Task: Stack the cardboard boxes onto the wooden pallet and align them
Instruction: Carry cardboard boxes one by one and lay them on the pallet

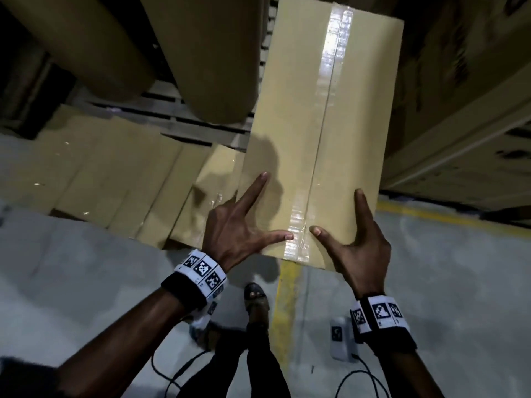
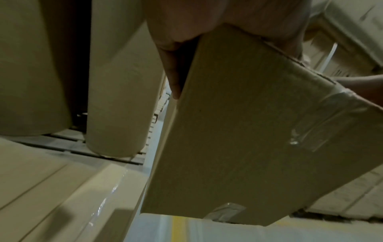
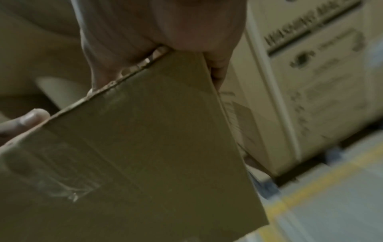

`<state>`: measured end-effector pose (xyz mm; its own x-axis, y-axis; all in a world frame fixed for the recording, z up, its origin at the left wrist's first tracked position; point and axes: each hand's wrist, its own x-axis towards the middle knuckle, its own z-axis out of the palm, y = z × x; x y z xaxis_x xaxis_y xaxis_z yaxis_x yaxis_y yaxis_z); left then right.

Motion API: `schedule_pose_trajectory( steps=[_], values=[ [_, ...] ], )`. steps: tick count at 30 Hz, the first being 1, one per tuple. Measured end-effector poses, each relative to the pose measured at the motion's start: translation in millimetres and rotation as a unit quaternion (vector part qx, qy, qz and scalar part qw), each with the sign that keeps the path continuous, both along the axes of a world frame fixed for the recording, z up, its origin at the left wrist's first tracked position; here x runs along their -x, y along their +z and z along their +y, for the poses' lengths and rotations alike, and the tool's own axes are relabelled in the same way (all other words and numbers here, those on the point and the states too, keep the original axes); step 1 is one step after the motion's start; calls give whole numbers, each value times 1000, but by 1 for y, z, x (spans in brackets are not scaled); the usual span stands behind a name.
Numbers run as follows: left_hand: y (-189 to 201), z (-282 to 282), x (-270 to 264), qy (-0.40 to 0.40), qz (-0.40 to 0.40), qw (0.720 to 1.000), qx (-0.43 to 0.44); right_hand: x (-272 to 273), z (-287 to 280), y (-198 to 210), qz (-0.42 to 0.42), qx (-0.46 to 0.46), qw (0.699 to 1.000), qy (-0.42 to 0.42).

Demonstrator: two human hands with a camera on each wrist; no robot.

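Note:
I hold a long tan cardboard box (image 1: 316,124) in the air by its near end; clear tape runs down its top. My left hand (image 1: 238,225) grips the near left corner, thumb and forefinger spread on top. In the left wrist view its fingers (image 2: 176,73) lie along the side of the box (image 2: 238,131). My right hand (image 1: 359,242) grips the near right corner the same way, and in the right wrist view its palm (image 3: 165,24) sits over the edge of the box (image 3: 145,155). A row of similar boxes (image 1: 100,168) lies low at the left. Wooden pallet slats (image 1: 178,122) show behind them.
Large brown paper rolls (image 1: 207,53) stand on the slatted pallet at the back left. Printed cartons (image 1: 459,110) are stacked at the right. A yellow line (image 1: 284,305) crosses the grey floor by my foot (image 1: 255,300). A white device (image 1: 339,340) with cables lies on the floor.

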<state>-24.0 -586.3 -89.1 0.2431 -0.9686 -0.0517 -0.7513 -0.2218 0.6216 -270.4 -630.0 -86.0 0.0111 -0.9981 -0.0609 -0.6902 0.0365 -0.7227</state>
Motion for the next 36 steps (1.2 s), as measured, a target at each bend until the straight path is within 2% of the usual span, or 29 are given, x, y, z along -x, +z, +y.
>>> schedule_pose_trajectory(
  steps=[3, 7, 10, 15, 19, 24, 28, 36],
  values=[
    [68, 23, -12, 45, -2, 999, 20, -15, 1, 62, -37, 22, 998, 46],
    [126, 50, -38, 113, -36, 990, 74, -51, -8, 120, -60, 46, 990, 118],
    [153, 70, -60, 173, -69, 978, 98, -88, -13, 148, -67, 64, 980, 174],
    [175, 120, -111, 278, -81, 946, 148, -172, -9, 179, -49, 78, 954, 286],
    [186, 165, -166, 349, -73, 919, 165, -258, 3, 192, -64, 75, 922, 375],
    [195, 226, -252, 434, -109, 880, 157, -386, 39, 201, -82, 58, 883, 458],
    [202, 285, -336, 516, -125, 836, 138, -506, 86, 207, -101, 57, 843, 525],
    [220, 411, -498, 614, -127, 767, 135, -735, 203, 224, -129, 52, 769, 624]
  ],
)
